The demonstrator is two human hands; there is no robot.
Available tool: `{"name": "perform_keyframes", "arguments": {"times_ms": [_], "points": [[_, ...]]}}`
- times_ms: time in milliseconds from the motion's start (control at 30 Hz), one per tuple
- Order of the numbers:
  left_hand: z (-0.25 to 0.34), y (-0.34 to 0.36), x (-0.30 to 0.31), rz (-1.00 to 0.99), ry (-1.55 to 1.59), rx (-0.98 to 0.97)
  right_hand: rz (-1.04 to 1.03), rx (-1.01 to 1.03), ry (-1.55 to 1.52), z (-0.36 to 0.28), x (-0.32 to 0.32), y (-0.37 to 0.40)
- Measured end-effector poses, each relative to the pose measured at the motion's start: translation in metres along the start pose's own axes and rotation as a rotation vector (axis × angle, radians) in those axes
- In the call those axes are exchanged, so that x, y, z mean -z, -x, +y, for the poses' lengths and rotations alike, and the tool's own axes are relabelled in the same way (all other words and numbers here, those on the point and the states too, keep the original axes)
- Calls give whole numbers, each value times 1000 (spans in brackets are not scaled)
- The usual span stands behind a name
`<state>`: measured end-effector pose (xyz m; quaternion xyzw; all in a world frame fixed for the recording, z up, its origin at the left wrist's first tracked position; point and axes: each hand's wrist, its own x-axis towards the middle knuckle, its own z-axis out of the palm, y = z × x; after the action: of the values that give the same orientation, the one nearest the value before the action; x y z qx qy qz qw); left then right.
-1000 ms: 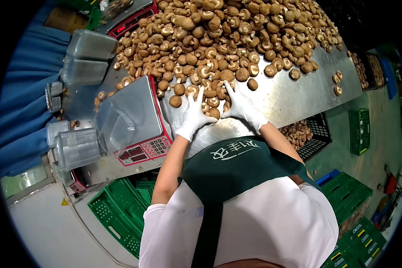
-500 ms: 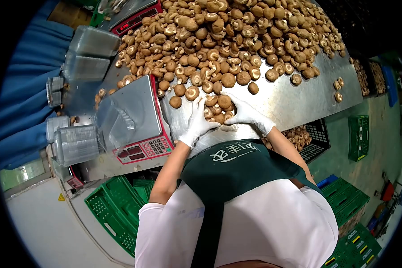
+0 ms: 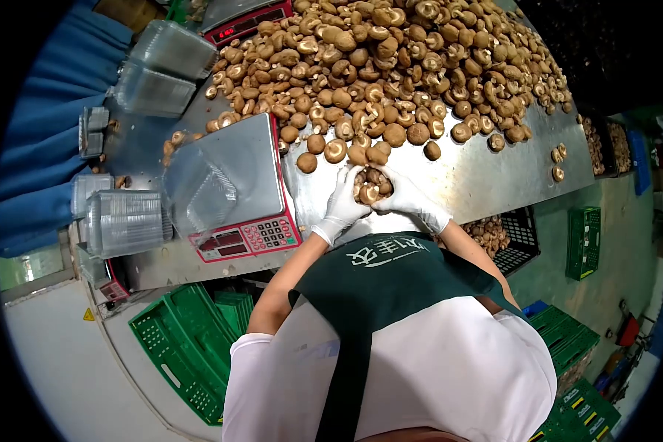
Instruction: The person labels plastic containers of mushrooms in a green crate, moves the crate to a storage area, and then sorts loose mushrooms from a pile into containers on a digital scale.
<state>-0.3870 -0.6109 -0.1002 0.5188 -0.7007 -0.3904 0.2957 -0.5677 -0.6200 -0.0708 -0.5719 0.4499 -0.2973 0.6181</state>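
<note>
While both gloved hands cup mushrooms at the table's near edge, I read the scene from the left. Stacked trays (image 3: pixel 121 221) lie far left. Just beside them an open tray (image 3: pixel 199 195) leans on the scale (image 3: pixel 236 158), whose keypad faces me. My left hand (image 3: pixel 342 206) curves, fingers pressed together, against the left side of the handful (image 3: pixel 370 186). That handful sits on the steel table (image 3: pixel 486 177), just below the big pile (image 3: pixel 390 66). My right hand (image 3: pixel 412 200) closes the other side the same way, its fingertips nearly meeting the left's. To do this well, I judge, the palms should press low on the steel with their lower edges sealed, so no cap rolls out underneath. Strays (image 3: pixel 432 151) at the pile's edge crowd the handful's top and could get dragged along. Right of the hands, a black crate (image 3: pixel 504 239) sits below the table, well apart.
</note>
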Motion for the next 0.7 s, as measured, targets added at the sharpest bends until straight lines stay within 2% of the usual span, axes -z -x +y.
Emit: {"name": "perform_keyframes", "arguments": {"times_ms": [33,133,200,267,333,400,467,500,533,600,700], "points": [[-3,0,2,-26,35,-3,-9,-100,-83,-2,-1,2],[0,1,7,33,-12,-20,41,-51,69,-21,-7,3],[7,3,17,43,86,-8,40,-109,90,-34,-13,2],[7,7,25,116,99,-62,99,196,293,-38,-23,-1],[10,13,36,172,89,-88,77,198,326,-50,-31,-3],[17,19,55,239,71,-109,78,283,437,-64,-42,-7],[31,25,83,343,-151,-208,44,366,452,-84,-52,-15],[40,27,101,365,-183,-214,30,412,492,-95,-58,-21],[38,32,112,351,-124,-141,18,458,532,-108,-66,-27],[55,41,156,411,-209,-211,-51,498,435,-132,-87,-46],[48,56,230,585,-384,-188,-113,747,418,-173,-147,-94]]}}
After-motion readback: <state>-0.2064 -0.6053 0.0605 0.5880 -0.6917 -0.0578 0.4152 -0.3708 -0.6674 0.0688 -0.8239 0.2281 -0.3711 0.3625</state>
